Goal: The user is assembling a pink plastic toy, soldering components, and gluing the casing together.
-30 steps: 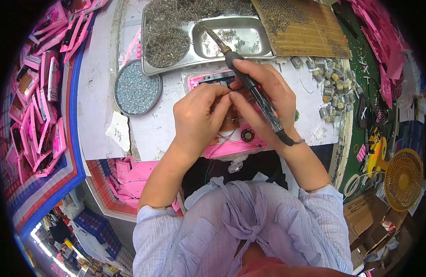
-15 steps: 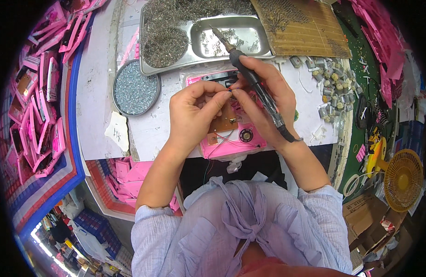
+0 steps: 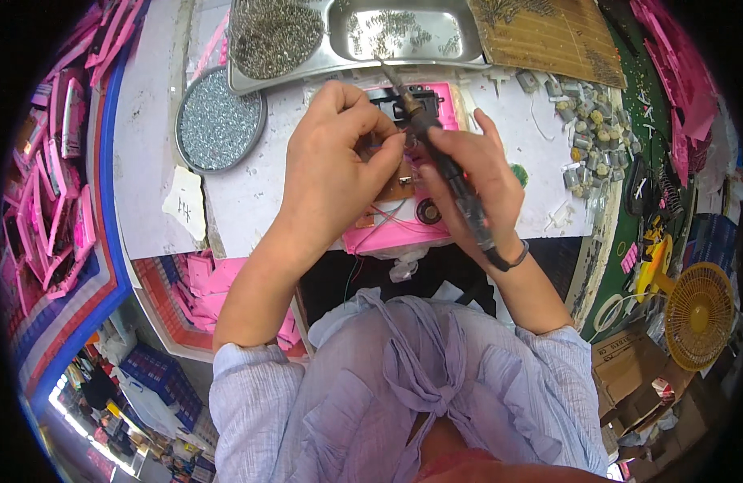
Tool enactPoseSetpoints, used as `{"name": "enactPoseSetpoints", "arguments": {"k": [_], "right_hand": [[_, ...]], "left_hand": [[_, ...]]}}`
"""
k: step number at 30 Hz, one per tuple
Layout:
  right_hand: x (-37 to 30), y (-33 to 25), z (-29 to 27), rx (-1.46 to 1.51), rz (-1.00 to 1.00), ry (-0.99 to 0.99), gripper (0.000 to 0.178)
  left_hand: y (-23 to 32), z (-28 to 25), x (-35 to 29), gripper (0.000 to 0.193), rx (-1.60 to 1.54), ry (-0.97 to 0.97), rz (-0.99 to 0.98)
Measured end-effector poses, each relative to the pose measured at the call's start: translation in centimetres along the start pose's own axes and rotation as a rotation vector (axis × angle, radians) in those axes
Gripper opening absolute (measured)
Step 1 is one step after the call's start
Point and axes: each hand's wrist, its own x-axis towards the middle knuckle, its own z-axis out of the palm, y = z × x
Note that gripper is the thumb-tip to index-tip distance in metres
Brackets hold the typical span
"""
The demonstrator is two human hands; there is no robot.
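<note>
Two hands meet over a pink plastic casing (image 3: 399, 229) at the worktop's near edge, the left hand (image 3: 331, 173) pinching a small brown circuit board (image 3: 397, 189), the right hand (image 3: 476, 181) clasping a black soldering iron (image 3: 440, 157), a white paper slip (image 3: 184, 208) lying leftward.

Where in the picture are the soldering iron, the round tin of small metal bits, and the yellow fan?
soldering iron (image 3: 456, 189): head view, on its dark handle in the right hand.
round tin (image 3: 218, 122): head view, on the silvery bits filling it.
yellow fan (image 3: 698, 315): head view, on its front grille.
</note>
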Motion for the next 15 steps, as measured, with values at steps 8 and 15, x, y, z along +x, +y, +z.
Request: {"name": "enactPoseSetpoints", "arguments": {"k": [8, 15], "right_hand": [[0.4, -0.3, -4.6, 0.425, 0.301, 0.164, 0.044], [0.3, 1.9, -6.0, 0.364, -0.091, 0.004, 0.031]], "left_hand": [[-0.6, 0.5, -0.3, 0.01, 0.038, 0.073, 0.02], [-0.6, 0.6, -0.2, 0.01, 0.036, 0.103, 0.017]]}}
